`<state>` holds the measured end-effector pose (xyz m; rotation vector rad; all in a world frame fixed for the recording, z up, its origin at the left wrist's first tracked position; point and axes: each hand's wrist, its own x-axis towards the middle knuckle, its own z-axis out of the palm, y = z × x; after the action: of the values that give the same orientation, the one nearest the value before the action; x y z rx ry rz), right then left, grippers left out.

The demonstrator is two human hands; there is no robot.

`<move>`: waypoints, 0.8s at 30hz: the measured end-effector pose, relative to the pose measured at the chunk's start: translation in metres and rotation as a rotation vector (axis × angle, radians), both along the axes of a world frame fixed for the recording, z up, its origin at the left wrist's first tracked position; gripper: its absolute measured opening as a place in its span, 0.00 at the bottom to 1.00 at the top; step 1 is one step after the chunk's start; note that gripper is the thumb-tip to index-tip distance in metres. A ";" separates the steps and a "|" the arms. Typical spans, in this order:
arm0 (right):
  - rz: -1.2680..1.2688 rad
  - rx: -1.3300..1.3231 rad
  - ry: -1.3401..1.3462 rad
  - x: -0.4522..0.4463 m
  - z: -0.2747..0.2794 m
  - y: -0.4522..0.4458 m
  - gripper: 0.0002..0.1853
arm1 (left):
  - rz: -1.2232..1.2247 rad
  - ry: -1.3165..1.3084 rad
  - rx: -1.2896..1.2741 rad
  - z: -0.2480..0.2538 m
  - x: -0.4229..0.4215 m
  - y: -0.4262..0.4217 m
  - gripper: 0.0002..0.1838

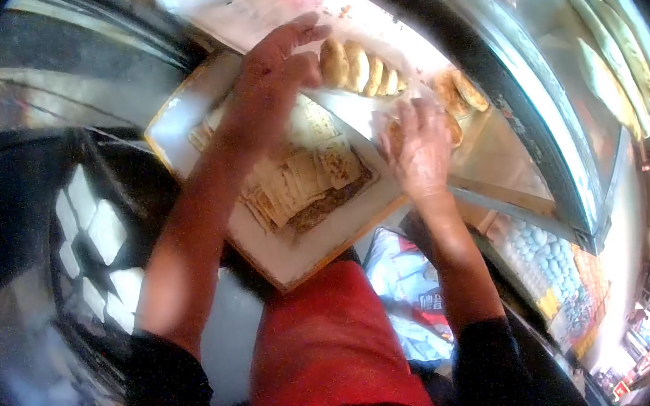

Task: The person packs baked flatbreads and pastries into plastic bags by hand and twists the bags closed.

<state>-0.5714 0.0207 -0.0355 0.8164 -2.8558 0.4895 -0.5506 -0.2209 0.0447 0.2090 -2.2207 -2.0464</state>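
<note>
My left hand is at the left end of a row of round golden breads, its fingers apart and a little bent, with nothing visible between them. Spread over brown breads at the right end of the row is my right hand; part of the bread under it is hidden. Below my left forearm, a white tray with a wooden edge bears strips of flat, browned bread.
A curved glass case edge arcs across the right. Beyond it are long pale breads. Bluish egg-like items lie at lower right, near a printed plastic bag. A dark curved container stands at left.
</note>
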 end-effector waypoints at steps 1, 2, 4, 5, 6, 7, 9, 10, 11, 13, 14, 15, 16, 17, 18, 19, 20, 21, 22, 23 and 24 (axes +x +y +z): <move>0.004 0.003 0.000 -0.005 -0.001 0.001 0.30 | 0.004 0.000 0.003 -0.001 0.000 -0.001 0.29; -0.033 0.058 0.001 -0.009 -0.001 0.002 0.32 | 0.018 -0.028 -0.011 -0.001 0.000 -0.001 0.28; -0.082 0.150 -0.039 -0.017 0.002 -0.002 0.39 | 0.031 -0.054 -0.018 -0.002 0.000 0.002 0.28; -0.080 0.155 -0.037 -0.019 0.007 -0.005 0.39 | 0.039 -0.043 0.007 0.000 0.000 0.005 0.28; -0.063 0.118 -0.019 -0.020 0.013 -0.010 0.40 | 0.048 -0.032 0.031 0.000 0.000 0.006 0.27; -0.046 0.081 -0.002 -0.021 0.017 -0.014 0.42 | 0.051 -0.033 0.034 -0.002 0.000 0.005 0.27; -0.040 0.134 0.024 -0.027 0.004 -0.014 0.43 | 0.032 0.006 -0.023 -0.007 0.000 0.001 0.27; -0.038 0.185 0.052 -0.029 -0.002 -0.013 0.44 | 0.035 0.005 -0.023 -0.007 0.002 0.000 0.27; -0.034 0.185 0.053 -0.030 -0.005 -0.012 0.44 | 0.005 -0.017 0.016 -0.006 0.004 0.000 0.26; -0.020 0.162 -0.007 -0.030 -0.009 -0.011 0.46 | -0.020 -0.039 0.054 -0.004 0.007 -0.002 0.26; -0.040 0.137 0.006 -0.029 -0.011 -0.013 0.45 | -0.011 -0.030 0.031 -0.004 0.009 -0.002 0.26; -0.037 0.137 0.006 -0.028 -0.010 -0.014 0.45 | -0.003 -0.022 0.008 -0.003 0.009 -0.002 0.26; -0.023 0.177 0.004 -0.027 -0.008 -0.016 0.45 | 0.000 -0.020 0.008 -0.004 0.009 -0.003 0.26; -0.011 0.217 0.003 -0.027 -0.007 -0.018 0.45 | -0.018 -0.037 -0.011 -0.004 0.008 -0.004 0.26; -0.010 0.217 0.005 -0.028 -0.009 -0.017 0.45 | -0.037 -0.055 -0.029 -0.005 0.009 -0.005 0.26; -0.019 0.205 -0.006 -0.030 -0.012 -0.016 0.45 | -0.035 -0.054 -0.029 -0.007 0.009 -0.006 0.26; -0.029 0.193 -0.017 -0.031 -0.013 -0.015 0.45 | -0.056 -0.075 -0.037 -0.010 0.010 -0.006 0.26; -0.028 0.194 -0.017 -0.032 -0.013 -0.014 0.45 | -0.079 -0.096 -0.045 -0.011 0.010 -0.006 0.26; -0.011 0.195 0.006 -0.032 -0.010 -0.014 0.45 | -0.080 -0.093 -0.043 -0.011 0.010 -0.005 0.26; 0.006 0.197 0.029 -0.033 -0.007 -0.014 0.45 | -0.055 -0.089 -0.026 -0.011 0.010 -0.004 0.25; 0.004 0.198 0.030 -0.033 -0.006 -0.016 0.45 | -0.029 -0.086 -0.010 -0.011 0.009 -0.003 0.24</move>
<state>-0.6044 0.0049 -0.0410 0.8523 -2.9083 0.1947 -0.5412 -0.2239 0.0337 0.2712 -2.2963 -2.0783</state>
